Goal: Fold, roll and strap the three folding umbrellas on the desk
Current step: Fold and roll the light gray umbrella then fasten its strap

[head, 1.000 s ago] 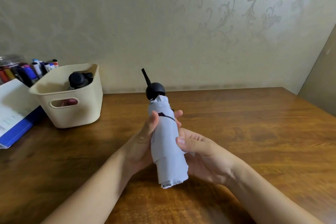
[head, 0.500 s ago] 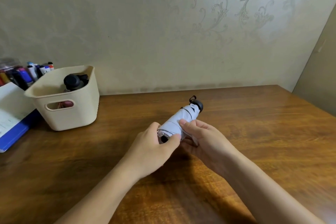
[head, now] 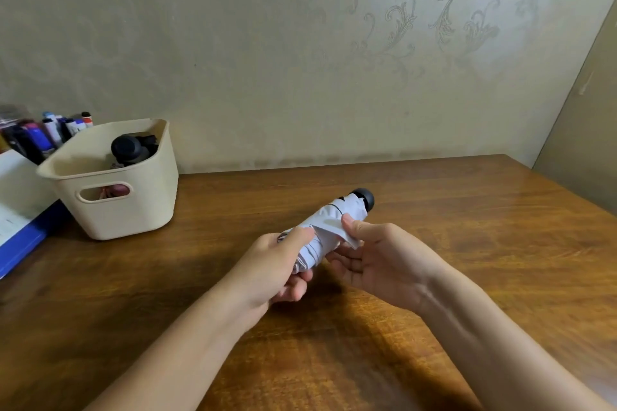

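A: Hands, status?
B: Left hand (head: 273,264) grips the near end of the white umbrella (head: 329,220); right hand (head: 384,260) pinches 1 loose fabric fold.
A: Location?
B: Held over the desk (head: 467,243), black end pointing away.

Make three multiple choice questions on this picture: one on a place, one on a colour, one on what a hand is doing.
1. Where does the cream basket stand on the desk?
A. far left, by the markers
B. right edge
C. between the hands

2. What colour is the canopy of the folding umbrella?
A. red
B. white
C. green

3. What is the left hand doing?
A. lying flat
B. gripping the umbrella
C. reaching into the basket

Answers: 1 A, it sits left beside the markers. 2 B, the fabric is white. 3 B, its fingers curl round the roll.
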